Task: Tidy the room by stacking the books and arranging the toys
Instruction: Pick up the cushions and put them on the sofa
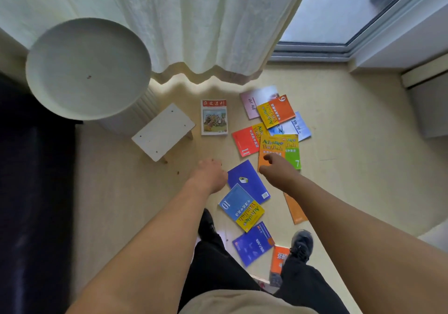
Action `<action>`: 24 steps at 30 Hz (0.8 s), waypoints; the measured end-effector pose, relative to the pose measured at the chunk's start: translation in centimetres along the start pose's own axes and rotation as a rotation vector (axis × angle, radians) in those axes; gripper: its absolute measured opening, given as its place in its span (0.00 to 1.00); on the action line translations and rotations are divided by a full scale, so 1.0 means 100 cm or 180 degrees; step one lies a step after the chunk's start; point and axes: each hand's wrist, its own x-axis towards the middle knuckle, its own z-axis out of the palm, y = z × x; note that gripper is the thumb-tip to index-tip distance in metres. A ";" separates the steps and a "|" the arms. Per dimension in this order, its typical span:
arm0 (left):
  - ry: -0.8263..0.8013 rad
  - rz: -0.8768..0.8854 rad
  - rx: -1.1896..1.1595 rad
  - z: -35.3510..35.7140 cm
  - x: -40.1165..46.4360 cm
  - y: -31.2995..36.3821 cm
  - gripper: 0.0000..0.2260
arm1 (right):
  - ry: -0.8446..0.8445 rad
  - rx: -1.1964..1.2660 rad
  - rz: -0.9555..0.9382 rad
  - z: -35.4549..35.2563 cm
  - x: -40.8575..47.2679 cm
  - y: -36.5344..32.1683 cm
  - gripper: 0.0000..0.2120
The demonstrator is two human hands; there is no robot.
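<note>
Bright paperback books (268, 144) lie flat and scattered over the floor (351, 144) before me, several overlapping, one picture-covered book (214, 117) lying apart.

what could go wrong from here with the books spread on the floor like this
The right hand reaches for the orange Advance English book, which overlaps the green book numbered 7; lifting it carelessly may drag that one along. The dark shoes stand among the books, close to the blue book at the feet, so a step could crease a cover or slip. The small white stool sits near the left hand and could get knocked.
</note>
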 end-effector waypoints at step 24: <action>0.0645 0.0043 0.0665 0.148 0.016 0.464 0.19 | 0.0274 0.0503 -0.0267 -0.301 0.013 0.409 0.23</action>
